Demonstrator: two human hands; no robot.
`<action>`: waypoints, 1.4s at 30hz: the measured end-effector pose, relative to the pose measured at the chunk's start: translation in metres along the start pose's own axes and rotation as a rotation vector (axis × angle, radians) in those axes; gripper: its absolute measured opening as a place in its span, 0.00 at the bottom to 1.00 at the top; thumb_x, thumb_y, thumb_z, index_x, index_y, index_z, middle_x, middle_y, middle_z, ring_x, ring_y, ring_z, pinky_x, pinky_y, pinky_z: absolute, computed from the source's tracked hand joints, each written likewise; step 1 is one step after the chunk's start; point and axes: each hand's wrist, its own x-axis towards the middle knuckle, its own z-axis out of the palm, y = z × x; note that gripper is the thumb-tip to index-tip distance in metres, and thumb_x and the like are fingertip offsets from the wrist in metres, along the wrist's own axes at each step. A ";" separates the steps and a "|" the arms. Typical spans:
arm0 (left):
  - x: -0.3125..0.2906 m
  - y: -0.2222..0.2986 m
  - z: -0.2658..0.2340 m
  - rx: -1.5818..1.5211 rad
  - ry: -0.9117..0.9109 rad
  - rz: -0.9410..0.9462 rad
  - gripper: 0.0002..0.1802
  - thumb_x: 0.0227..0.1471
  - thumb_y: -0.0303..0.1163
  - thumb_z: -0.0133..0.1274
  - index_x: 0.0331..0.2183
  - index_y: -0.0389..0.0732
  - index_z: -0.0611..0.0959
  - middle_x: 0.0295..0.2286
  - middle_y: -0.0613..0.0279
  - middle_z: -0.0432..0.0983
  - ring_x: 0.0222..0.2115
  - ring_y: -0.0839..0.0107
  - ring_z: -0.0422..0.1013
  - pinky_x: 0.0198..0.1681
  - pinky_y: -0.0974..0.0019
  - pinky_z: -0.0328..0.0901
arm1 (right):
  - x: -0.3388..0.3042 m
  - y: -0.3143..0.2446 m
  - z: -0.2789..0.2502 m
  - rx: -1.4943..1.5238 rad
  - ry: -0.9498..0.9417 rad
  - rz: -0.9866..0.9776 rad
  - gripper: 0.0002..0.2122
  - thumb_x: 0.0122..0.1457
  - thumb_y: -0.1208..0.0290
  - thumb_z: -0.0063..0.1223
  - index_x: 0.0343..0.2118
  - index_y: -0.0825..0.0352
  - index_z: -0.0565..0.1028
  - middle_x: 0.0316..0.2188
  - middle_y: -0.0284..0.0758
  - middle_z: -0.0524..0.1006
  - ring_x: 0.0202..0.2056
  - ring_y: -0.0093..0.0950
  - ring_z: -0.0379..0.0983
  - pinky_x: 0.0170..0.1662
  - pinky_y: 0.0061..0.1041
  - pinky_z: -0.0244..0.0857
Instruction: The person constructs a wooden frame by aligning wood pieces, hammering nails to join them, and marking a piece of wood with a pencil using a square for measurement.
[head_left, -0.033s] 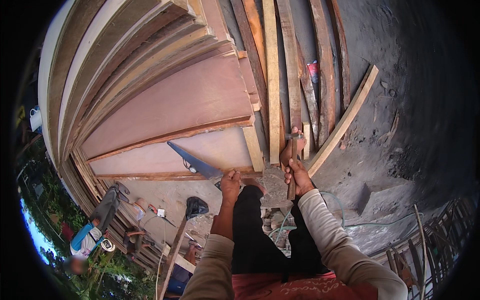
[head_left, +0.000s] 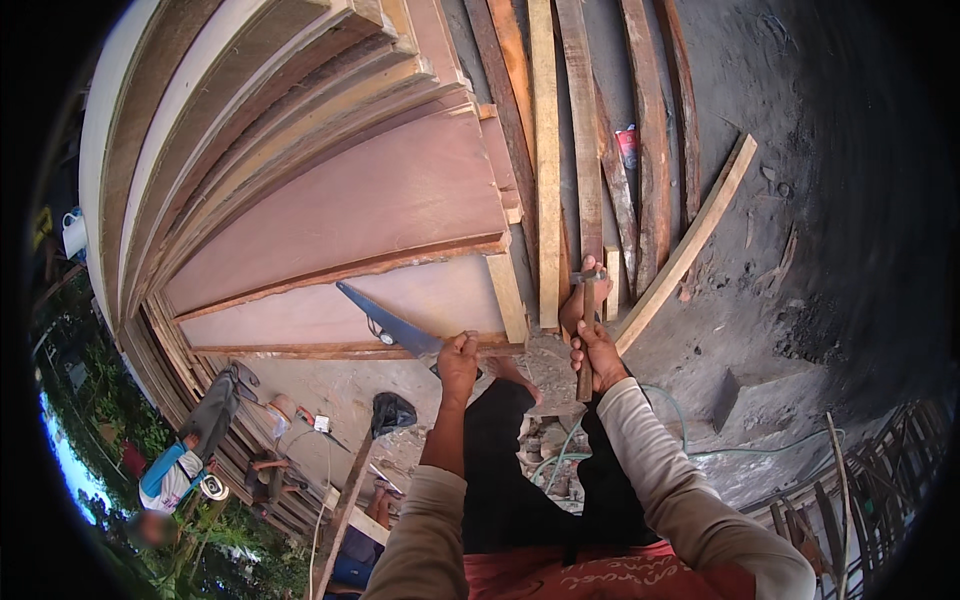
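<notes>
A hammer point(head_left: 588, 312) is gripped by its wooden handle in the right hand point(head_left: 600, 358), above a bare foot point(head_left: 573, 312); a saw point(head_left: 385, 322) overlies a pale panel point(head_left: 440, 285), its handle end at the left hand point(head_left: 459, 362), whose hold cannot be told. Wooden strips point(head_left: 350, 272) already border the panel, fastening unclear, while loose timber lengths point(head_left: 690, 240) lie apart, seemingly unused, on the ground point(head_left: 830, 200).

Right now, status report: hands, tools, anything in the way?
Left hand closed on blue-bladed handsaw. Right hand gripping wooden-handled hammer. Possibly in the way: bare foot behind hammer, long pale timber slanting nearby.
</notes>
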 end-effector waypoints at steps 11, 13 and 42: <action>0.097 0.181 0.011 0.093 -0.003 0.237 0.10 0.57 0.28 0.57 0.39 0.33 0.85 0.28 0.65 0.80 0.27 0.80 0.72 0.32 0.72 0.68 | -0.006 -0.021 -0.008 0.066 -0.039 0.010 0.11 0.70 0.58 0.50 0.44 0.55 0.63 0.24 0.29 0.69 0.18 0.22 0.65 0.19 0.26 0.65; 0.122 0.168 0.019 0.008 -0.023 0.230 0.09 0.57 0.29 0.59 0.37 0.33 0.86 0.27 0.65 0.81 0.27 0.81 0.71 0.33 0.72 0.68 | -0.019 -0.038 0.005 -0.019 -0.061 -0.014 0.11 0.69 0.59 0.51 0.44 0.56 0.63 0.24 0.30 0.69 0.18 0.23 0.66 0.18 0.26 0.65; 0.226 0.084 0.074 -0.087 -0.117 0.185 0.14 0.57 0.36 0.59 0.36 0.35 0.86 0.20 0.60 0.77 0.22 0.80 0.67 0.30 0.69 0.67 | 0.022 -0.175 0.168 -1.540 -0.126 -0.378 0.27 0.68 0.62 0.47 0.65 0.72 0.59 0.31 0.49 0.79 0.25 0.35 0.79 0.32 0.35 0.72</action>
